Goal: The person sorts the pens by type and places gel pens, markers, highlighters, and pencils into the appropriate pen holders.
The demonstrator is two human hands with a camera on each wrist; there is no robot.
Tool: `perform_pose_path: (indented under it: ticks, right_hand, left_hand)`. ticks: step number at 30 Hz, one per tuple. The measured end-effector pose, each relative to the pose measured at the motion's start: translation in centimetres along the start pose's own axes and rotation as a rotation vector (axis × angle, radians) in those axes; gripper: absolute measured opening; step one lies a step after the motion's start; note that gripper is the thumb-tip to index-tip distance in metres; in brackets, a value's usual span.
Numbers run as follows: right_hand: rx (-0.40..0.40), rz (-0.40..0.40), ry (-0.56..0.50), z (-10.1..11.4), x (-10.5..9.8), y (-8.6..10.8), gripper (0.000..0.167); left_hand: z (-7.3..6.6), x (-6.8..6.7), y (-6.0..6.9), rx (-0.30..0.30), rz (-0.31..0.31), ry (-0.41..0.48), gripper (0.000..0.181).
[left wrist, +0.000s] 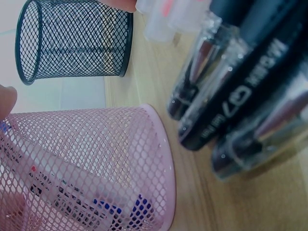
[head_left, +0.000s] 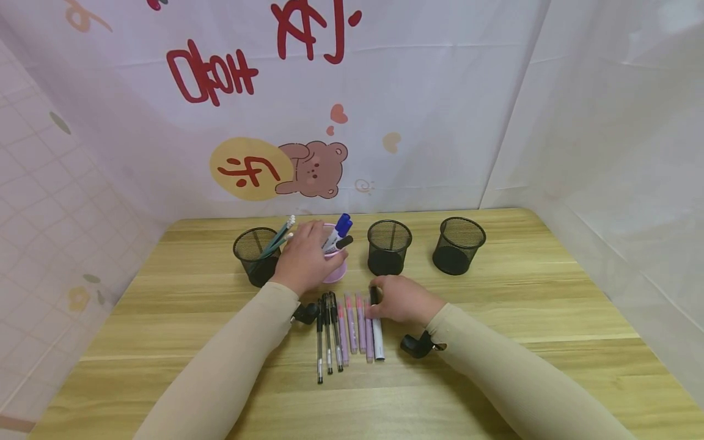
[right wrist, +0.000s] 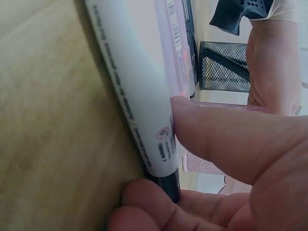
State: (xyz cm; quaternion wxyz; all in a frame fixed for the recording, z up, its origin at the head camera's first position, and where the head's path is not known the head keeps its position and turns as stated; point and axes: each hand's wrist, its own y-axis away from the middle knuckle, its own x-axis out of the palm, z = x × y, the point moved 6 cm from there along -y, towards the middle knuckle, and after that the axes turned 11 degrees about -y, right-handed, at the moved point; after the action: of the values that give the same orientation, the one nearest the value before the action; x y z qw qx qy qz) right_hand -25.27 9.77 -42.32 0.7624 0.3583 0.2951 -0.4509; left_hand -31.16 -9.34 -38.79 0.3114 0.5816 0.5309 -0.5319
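Note:
My left hand [head_left: 308, 260] grips the pink mesh pen cup [head_left: 338, 273], thumb and fingers on opposite sides. Blue-capped markers [head_left: 343, 225] and a black-capped one lean inside it; their barrels show through the pink wall [left wrist: 166, 159] in the left wrist view. My right hand [head_left: 408, 299] pinches a white marker [head_left: 378, 342] near its black cap, at the right end of the row. The right wrist view shows the thumb on the white barrel [right wrist: 134, 82], with the marker close to the tabletop. Beside it lie several pale purple highlighters [head_left: 352, 333] and three black gel pens [head_left: 329, 342].
A black mesh cup [head_left: 247, 263] with dark green, white-tipped sticks [head_left: 275, 244] stands left of the pink cup. Two more black mesh cups stand to the right, the middle one [head_left: 387, 260] and the far right one [head_left: 452, 260]. A printed cloth [head_left: 440, 122] hangs behind the table.

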Motion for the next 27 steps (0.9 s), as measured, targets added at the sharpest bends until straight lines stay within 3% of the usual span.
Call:
perform_pose_path:
  ticks: [27]
  right_hand:
    - [0.021,0.028,-0.004,-0.55,-0.62,0.14,0.062]
  left_hand:
    - [0.02,0.07,-0.02,-0.005,0.006,-0.002,0.086]
